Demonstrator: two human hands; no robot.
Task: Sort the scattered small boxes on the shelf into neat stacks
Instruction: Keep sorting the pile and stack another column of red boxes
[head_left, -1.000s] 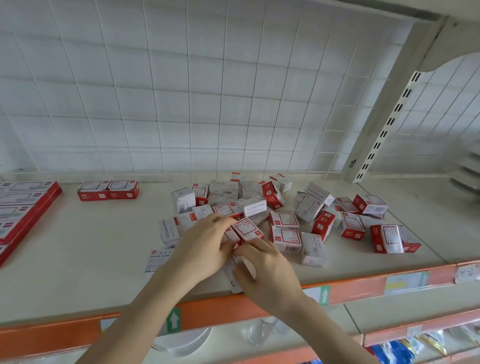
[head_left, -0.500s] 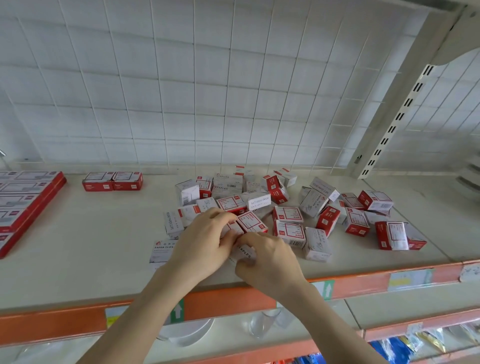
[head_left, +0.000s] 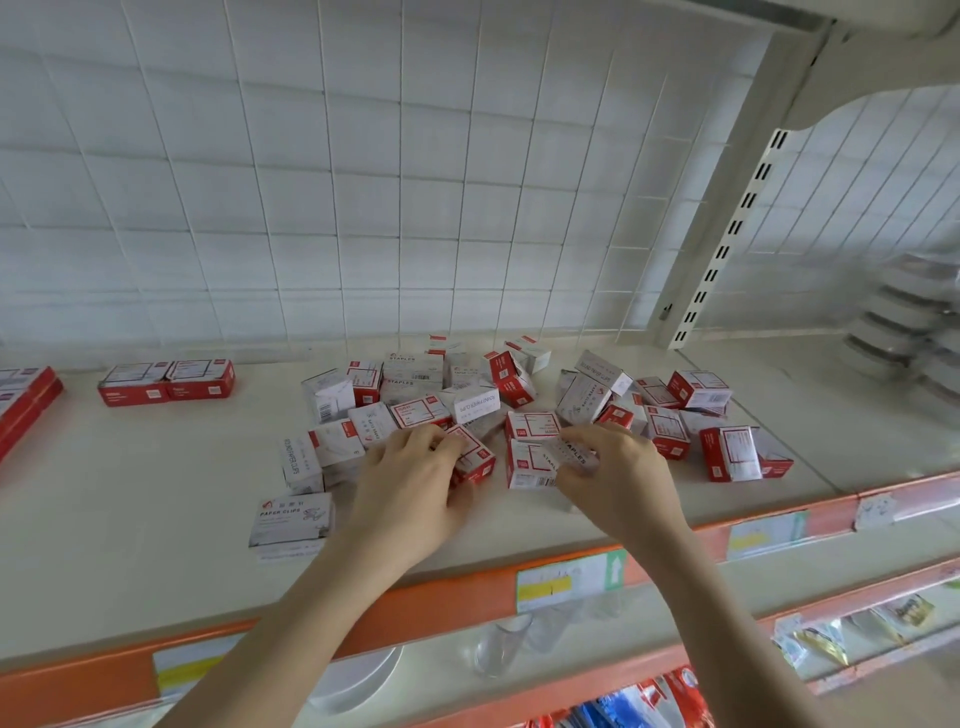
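Observation:
A jumble of several small red-and-white boxes (head_left: 519, 395) lies across the middle of the cream shelf (head_left: 130, 493). My left hand (head_left: 410, 488) rests at the pile's front edge, its fingers closed around a red-and-white box (head_left: 475, 457). To its right, my right hand (head_left: 618, 478) pinches a white staples box (head_left: 569, 454) lifted just above another box (head_left: 530, 467). A white paper clips box (head_left: 291, 519) lies flat left of my left hand. Two red boxes (head_left: 166, 382) sit side by side at the back left.
A red-edged row of flat boxes (head_left: 23, 400) lines the far left. A white wire grid (head_left: 363, 182) backs the shelf. The orange front rail (head_left: 467, 597) carries price labels. The lower shelf holds glasses (head_left: 498, 644) and a white bowl (head_left: 353, 680).
My hands, together at the pile's front a second ago, have parted. The right hand moved right, carrying the white staples box; the left stays on a red-and-white box. The camera has shifted.

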